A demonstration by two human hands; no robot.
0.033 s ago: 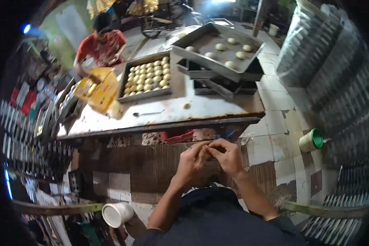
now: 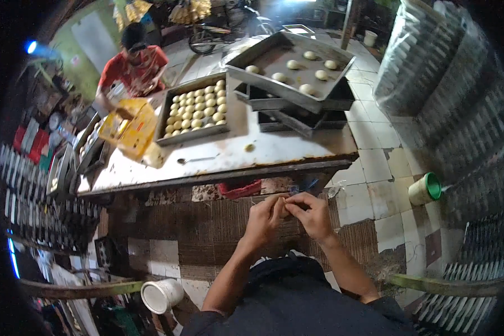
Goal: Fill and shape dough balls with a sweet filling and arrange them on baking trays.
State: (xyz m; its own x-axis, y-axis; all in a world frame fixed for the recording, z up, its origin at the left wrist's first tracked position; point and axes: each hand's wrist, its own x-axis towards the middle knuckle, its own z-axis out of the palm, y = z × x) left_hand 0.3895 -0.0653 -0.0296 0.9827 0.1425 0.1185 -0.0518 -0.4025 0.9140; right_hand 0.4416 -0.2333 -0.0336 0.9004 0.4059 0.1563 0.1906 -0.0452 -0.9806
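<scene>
My left hand (image 2: 265, 217) and my right hand (image 2: 308, 215) meet in front of me, beyond the near side of the table, fingertips pinched together around something small that is too hidden to make out. Ahead, the white worktop (image 2: 207, 165) carries a metal tray of many round dough balls (image 2: 197, 110), a spoon (image 2: 193, 159) and a small yellowish lump (image 2: 249, 148). At its right, a tray with several spaced dough balls (image 2: 292, 67) rests on stacked dark trays (image 2: 297, 120).
A co-worker in red (image 2: 134, 73) stands across the table with a hand at a yellow container (image 2: 131, 126). More trays (image 2: 87, 145) sit at the left. A green-rimmed bucket (image 2: 425, 190) is at the right, a white bucket (image 2: 162, 294) lower left, slatted racks (image 2: 50, 218) both sides.
The view has shifted slightly, and the table and co-worker appear a little further left. My hands stay together with only a slight movement of the fingers.
</scene>
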